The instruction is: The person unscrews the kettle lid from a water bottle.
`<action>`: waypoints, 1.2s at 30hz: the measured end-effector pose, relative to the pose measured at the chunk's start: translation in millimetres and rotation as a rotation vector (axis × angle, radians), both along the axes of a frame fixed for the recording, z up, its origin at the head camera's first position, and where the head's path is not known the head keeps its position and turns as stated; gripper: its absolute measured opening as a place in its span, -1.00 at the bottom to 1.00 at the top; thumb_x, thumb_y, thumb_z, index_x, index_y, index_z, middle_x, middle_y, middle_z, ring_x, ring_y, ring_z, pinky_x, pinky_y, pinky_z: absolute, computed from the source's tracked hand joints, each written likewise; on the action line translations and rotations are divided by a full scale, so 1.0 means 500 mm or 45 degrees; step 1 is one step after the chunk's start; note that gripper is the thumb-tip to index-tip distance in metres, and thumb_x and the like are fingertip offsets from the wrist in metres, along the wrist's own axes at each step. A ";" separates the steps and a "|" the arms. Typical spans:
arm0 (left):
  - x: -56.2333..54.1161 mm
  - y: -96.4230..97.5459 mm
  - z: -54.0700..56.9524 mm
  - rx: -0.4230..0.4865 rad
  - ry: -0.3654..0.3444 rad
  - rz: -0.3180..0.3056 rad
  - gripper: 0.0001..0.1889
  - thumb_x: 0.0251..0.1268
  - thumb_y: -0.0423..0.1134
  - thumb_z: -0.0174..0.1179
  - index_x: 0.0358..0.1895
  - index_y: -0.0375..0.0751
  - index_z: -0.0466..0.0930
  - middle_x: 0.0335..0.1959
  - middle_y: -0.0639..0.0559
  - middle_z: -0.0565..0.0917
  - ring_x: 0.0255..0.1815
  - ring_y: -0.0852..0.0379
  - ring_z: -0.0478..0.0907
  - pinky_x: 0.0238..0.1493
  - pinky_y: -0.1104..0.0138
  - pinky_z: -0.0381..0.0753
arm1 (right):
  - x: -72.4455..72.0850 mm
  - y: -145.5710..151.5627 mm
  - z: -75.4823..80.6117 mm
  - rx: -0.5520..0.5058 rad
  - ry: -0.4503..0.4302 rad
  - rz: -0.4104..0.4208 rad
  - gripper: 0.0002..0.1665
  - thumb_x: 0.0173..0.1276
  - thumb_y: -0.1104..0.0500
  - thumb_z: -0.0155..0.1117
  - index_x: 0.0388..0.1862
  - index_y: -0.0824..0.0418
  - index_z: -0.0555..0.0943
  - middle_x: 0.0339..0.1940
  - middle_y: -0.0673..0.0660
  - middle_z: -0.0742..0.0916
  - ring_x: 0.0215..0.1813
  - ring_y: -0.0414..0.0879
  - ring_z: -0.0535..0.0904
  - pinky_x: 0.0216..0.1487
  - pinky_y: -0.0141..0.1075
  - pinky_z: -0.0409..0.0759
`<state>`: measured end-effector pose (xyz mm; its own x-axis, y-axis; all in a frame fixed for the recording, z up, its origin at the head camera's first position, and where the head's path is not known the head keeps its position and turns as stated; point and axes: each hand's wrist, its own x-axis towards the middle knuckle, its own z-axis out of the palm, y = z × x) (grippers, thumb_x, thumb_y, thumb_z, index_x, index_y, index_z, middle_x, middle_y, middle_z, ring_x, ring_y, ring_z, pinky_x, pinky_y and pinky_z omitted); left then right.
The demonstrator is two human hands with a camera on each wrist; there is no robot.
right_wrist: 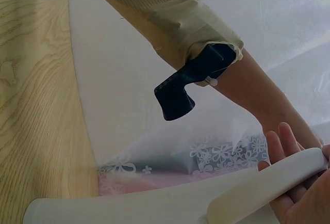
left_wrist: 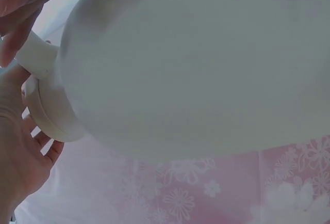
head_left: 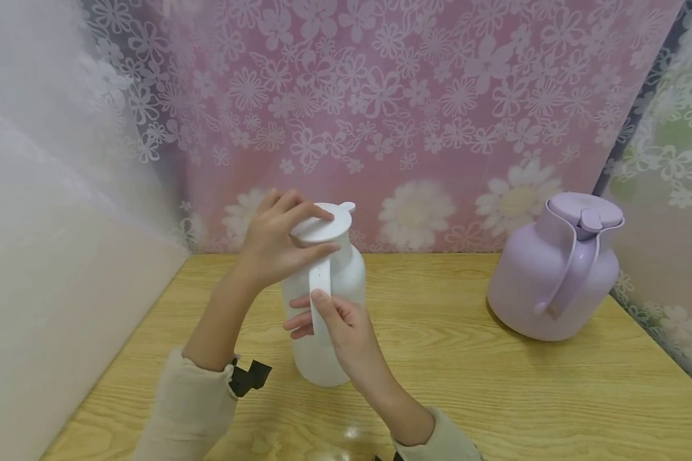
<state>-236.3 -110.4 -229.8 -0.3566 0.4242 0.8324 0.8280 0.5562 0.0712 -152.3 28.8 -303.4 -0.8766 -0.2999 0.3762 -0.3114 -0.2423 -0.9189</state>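
Note:
A white thermos jug (head_left: 323, 362) stands upright on the wooden table, its handle (head_left: 320, 276) facing me. My left hand (head_left: 271, 244) is at the top, fingers spread over and around the round lid (head_left: 339, 223), the thumb near the handle's upper end. Lower down, my right hand (head_left: 352, 336) grips the handle, thumb on its outside and fingers passing behind it. In the left wrist view the jug's body (left_wrist: 196, 69) fills most of the frame, with the left hand (left_wrist: 20, 157) around the lid end. The right wrist view shows the handle (right_wrist: 263, 185) within the right hand (right_wrist: 312, 201).
A lilac thermos jug (head_left: 548, 282) stands at the right of the wooden table (head_left: 432, 358). Behind hangs a pink curtain (head_left: 380, 96) with white flowers; a pale wall (head_left: 63, 243) rises at the left. A black camera mount (right_wrist: 178, 90) sits on the left wrist.

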 end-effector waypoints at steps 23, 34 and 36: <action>-0.012 -0.036 -0.037 0.174 -0.330 -0.529 -0.57 -0.05 -0.56 0.31 -0.02 -0.26 0.53 0.08 -0.07 0.52 0.23 -0.03 0.30 0.18 0.13 0.28 | -0.001 0.002 -0.001 0.003 0.033 -0.005 -0.49 0.50 0.03 -0.14 -0.15 0.46 0.58 -0.38 0.32 0.69 -0.33 0.13 0.64 -0.16 -0.10 0.56; 0.000 -0.008 -0.012 0.134 -0.209 -0.185 -0.63 -0.16 -0.22 0.48 -0.18 -0.10 0.62 -0.21 0.12 0.56 -0.11 0.14 0.36 -0.07 0.18 0.30 | 0.000 0.000 -0.001 -0.007 0.009 -0.001 -0.49 0.50 0.03 -0.13 -0.15 0.46 0.57 -0.38 0.33 0.69 -0.32 0.13 0.65 -0.16 -0.10 0.56; 0.003 -0.002 -0.007 0.105 -0.193 -0.109 -0.62 -0.18 -0.15 0.49 -0.20 -0.08 0.62 -0.24 0.13 0.54 -0.15 0.14 0.31 -0.13 0.20 0.33 | 0.000 0.000 -0.001 -0.017 0.000 0.006 -0.49 0.49 0.03 -0.13 -0.14 0.46 0.57 -0.38 0.33 0.69 -0.32 0.13 0.64 -0.16 -0.09 0.56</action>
